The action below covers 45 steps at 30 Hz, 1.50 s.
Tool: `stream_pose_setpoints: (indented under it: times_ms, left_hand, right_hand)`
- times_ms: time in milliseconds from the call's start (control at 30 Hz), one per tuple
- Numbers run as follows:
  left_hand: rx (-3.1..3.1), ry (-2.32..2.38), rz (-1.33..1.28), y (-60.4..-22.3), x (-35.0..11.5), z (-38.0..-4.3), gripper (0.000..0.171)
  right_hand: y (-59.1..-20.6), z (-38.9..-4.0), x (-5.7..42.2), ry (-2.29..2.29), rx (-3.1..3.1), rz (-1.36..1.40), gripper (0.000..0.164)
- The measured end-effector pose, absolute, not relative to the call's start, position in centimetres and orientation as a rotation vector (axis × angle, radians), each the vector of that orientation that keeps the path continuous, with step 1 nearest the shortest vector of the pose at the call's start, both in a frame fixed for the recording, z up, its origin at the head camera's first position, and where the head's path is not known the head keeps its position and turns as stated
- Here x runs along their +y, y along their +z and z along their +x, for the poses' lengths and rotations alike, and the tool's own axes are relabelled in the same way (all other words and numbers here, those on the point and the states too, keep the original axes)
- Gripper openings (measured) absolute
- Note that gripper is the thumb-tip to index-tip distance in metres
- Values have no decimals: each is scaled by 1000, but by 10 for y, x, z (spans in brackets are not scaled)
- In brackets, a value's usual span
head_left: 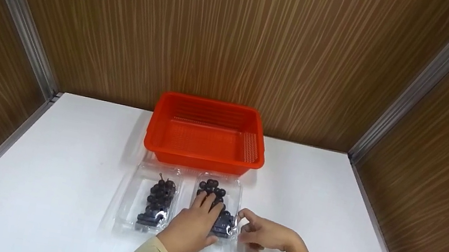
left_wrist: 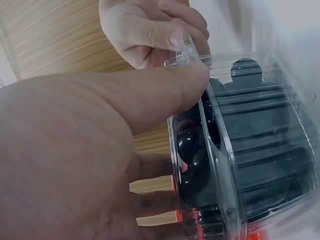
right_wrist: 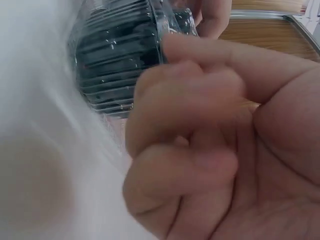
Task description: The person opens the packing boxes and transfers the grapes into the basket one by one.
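A clear plastic box of dark grapes lies on the white table. My left hand rests across its top with fingers extended, and its thumb presses the near rim in the left wrist view. At the box's right side, my right hand has its fingers curled. Its thumb and bent forefinger pinch the rim at the near right corner, beside a small tab. Ridged side walls show in the right wrist view, where the fingers are blurred and partly hide the contact.
To the left lies a second clear box, with a bunch of dark grapes inside. Behind both boxes stands a red plastic basket with perforated walls. Wood-patterned panels enclose the table at the back and sides.
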<state>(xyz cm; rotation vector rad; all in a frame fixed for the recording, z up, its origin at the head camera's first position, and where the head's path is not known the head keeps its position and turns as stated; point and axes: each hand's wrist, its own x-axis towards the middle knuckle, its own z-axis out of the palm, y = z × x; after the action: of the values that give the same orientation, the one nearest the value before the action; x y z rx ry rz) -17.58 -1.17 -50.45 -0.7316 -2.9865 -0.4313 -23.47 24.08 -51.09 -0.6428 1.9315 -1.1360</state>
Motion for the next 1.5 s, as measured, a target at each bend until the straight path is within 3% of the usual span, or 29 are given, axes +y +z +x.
stream_pose_setpoints:
  times_ms: [233, 533, 833, 1100, 1500]
  left_hand:
    - [-2973, -429, -744, -504, -12, -174, 84]
    - [-3013, -461, -759, -504, -10, -173, 74]
    - [-3020, -457, -744, -506, -7, -173, 76]
    - [-3033, -451, -716, -508, -5, -172, 76]
    - [-2997, -404, -700, -509, -5, -170, 76]
  right_hand:
    - [-510, -230, 235, -1179, 1887, -601, 30]
    - [-509, -222, 235, -1114, 1910, -596, 33]
    - [-508, -222, 234, -1006, 2002, -506, 38]
    - [-507, -223, 231, -850, 2151, -616, 43]
    - [-504, -222, 227, -922, 2140, -578, 44]
